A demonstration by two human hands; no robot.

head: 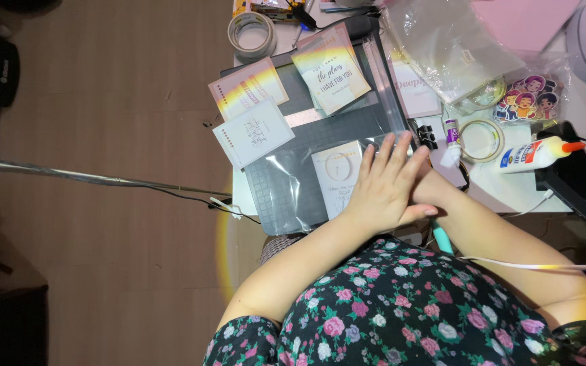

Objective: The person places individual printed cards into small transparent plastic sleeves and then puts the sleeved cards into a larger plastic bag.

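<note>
At the far left of the head view a thin grey metal rod (89, 177) runs across the brown wooden floor (116, 81) toward the desk, with a dark cable trailing along it. At the desk's left edge lie two printed cards, a pale pink card with a rainbow stripe (247, 88) and, just below and overlapping it, a white card with small grey lettering (253, 133). Above them sits a roll of clear adhesive tape (251, 33). A grey gridded cutting mat (286, 183) carries a third card, cream with a rainbow band and dark script (331, 72), near its upper edge, and a clear plastic sleeve holding a white card with a thin gold ring design (337, 173) nearer the person. The left hand (382, 184) lies flat with its fingers stretched out and close together, palm down, pressing on the right edge of that sleeved card. The right hand (435, 186) is almost wholly hidden beneath the left hand and wrist, so whether it is spread or curled cannot be told; only its forearm shows, coming in from the lower right. Just beside the fingertips are black binder clips (428, 135), then a small purple-capped glue stick (451, 131) and a thin ring of clear tape (481, 140). Farther right lies a white glue bottle with an orange tip (536, 156) on its side, resting against a black phone (574, 169). Above are a crumpled clear plastic bag (449, 47) and a sheet of cartoon figure stickers (528, 97).
</note>
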